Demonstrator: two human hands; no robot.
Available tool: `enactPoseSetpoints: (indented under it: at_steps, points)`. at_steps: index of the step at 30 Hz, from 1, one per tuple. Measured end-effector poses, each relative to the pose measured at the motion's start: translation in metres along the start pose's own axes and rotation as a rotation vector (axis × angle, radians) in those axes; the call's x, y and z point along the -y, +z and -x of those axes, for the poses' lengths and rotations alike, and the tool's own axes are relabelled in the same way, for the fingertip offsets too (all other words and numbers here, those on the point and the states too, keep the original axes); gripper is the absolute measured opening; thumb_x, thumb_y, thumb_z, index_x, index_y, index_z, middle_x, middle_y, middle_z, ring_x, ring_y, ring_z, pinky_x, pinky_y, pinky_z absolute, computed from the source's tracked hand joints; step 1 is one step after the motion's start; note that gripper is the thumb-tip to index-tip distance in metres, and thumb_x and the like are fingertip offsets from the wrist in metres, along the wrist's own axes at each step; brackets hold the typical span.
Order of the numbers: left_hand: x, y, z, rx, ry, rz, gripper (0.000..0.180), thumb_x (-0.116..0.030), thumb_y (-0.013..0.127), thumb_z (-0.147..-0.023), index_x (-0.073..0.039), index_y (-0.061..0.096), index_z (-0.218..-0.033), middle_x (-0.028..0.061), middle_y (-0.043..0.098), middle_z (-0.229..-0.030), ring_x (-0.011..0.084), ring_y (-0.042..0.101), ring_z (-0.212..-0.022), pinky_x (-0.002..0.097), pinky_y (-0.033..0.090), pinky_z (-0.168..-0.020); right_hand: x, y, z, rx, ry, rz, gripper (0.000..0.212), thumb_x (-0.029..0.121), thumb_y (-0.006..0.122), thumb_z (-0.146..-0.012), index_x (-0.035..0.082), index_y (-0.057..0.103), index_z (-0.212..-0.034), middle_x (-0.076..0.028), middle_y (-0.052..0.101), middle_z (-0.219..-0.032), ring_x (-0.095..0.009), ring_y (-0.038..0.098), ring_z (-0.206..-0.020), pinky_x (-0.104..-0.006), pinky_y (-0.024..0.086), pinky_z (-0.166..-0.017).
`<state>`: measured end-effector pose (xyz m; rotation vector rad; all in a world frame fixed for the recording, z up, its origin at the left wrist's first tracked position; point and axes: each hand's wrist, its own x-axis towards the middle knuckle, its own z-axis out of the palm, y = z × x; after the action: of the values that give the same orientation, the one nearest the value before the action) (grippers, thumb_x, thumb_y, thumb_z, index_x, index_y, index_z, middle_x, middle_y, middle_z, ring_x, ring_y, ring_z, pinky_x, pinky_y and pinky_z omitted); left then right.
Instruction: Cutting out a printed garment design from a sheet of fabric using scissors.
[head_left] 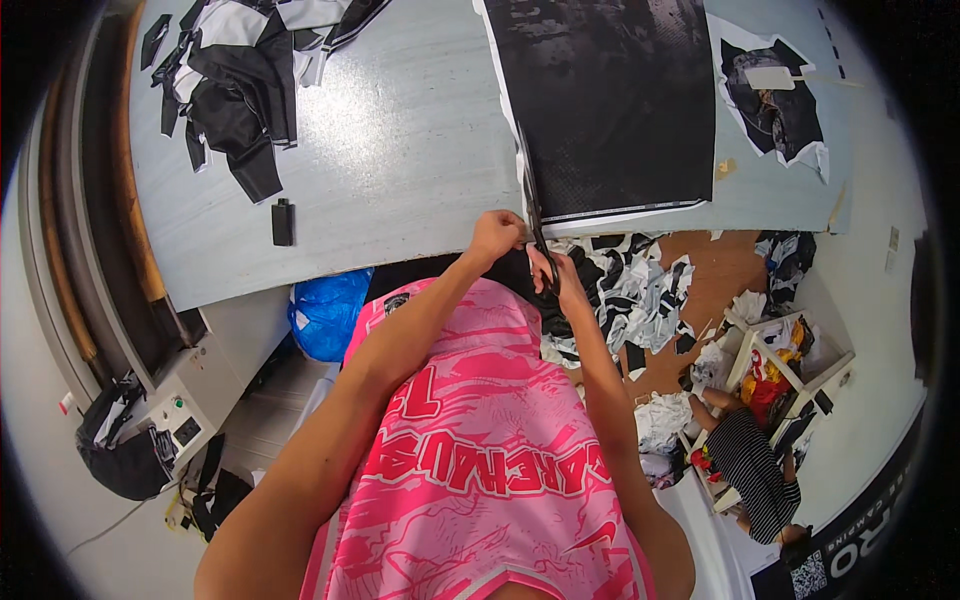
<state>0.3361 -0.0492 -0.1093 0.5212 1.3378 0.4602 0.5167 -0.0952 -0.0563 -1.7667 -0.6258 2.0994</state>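
Note:
A large black printed fabric panel (620, 110) with thin white margins lies on the table, its near edge close to the table's front. My right hand (563, 278) is closed round the handles of long black scissors (533, 195). Their blades point away from me along the panel's left margin. Just left of the scissors, my left hand (497, 236) is closed, its fingertips pinching the white margin at the panel's near left corner. The fingers partly hide the pinched cloth.
Black and white cut pieces (235, 95) are heaped on the pale table (400, 190) at left, near a small black piece (284, 222). Another printed piece (770, 100) lies right. Below are fabric scraps (640, 290), a blue bag (330, 312) and a person (750, 460) beside bins.

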Motion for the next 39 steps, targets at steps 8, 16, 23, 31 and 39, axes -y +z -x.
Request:
enactPoseSetpoints:
  at_steps: [8, 16, 23, 31, 39]
  points:
    - [-0.057, -0.025, -0.051, -0.341, 0.364, -0.13, 0.026, -0.024, 0.077, -0.093, -0.001, 0.076, -0.105, 0.0116, 0.078, -0.085, 0.0183, 0.072, -0.071, 0.0341, 0.057, -0.068, -0.023, -0.005, 0.006, -0.063, 0.011, 0.088, 0.059, 0.062, 0.079, -0.089, 0.005, 0.064, -0.079, -0.002, 0.061, -0.068, -0.013, 0.059, -0.062, -0.0279, 0.042, -0.059]
    - [-0.069, -0.023, -0.082, -0.267, 0.451, -0.287, 0.019, -0.018, 0.073, -0.093, 0.0, 0.077, -0.098, 0.0103, 0.076, -0.077, 0.0184, 0.071, -0.067, 0.0358, 0.056, -0.065, -0.009, -0.016, -0.003, -0.021, 0.033, 0.122, 0.057, 0.061, 0.08, -0.088, 0.007, 0.064, -0.08, 0.0, 0.058, -0.066, -0.01, 0.055, -0.06, -0.0269, 0.038, -0.057]
    - [-0.085, -0.026, -0.072, -0.319, 0.38, -0.388, 0.022, -0.019, 0.067, -0.09, 0.0, 0.078, -0.092, 0.0125, 0.076, -0.074, 0.0211, 0.072, -0.064, 0.0373, 0.056, -0.064, 0.001, -0.007, -0.022, -0.037, 0.038, 0.17, 0.055, 0.06, 0.075, -0.094, 0.009, 0.063, -0.077, 0.001, 0.058, -0.066, -0.01, 0.054, -0.06, -0.0271, 0.038, -0.058]
    - [-0.085, -0.032, -0.083, -0.342, 0.403, -0.447, 0.024, -0.02, 0.064, -0.09, -0.001, 0.078, -0.092, 0.0168, 0.075, -0.077, 0.0288, 0.073, -0.067, 0.0409, 0.056, -0.067, 0.014, 0.004, -0.036, -0.099, 0.051, 0.161, 0.049, 0.049, 0.083, -0.091, 0.008, 0.062, -0.075, 0.0, 0.057, -0.065, -0.009, 0.053, -0.056, -0.0266, 0.041, -0.055]
    - [-0.086, -0.035, -0.08, -0.33, 0.418, -0.462, 0.025, -0.024, 0.067, -0.091, -0.001, 0.078, -0.092, 0.0178, 0.075, -0.077, 0.0317, 0.074, -0.069, 0.0429, 0.056, -0.069, 0.035, 0.004, -0.045, -0.104, -0.012, 0.06, 0.053, 0.05, 0.085, -0.088, 0.008, 0.058, -0.069, 0.001, 0.053, -0.059, -0.01, 0.053, -0.052, -0.0272, 0.039, -0.053]
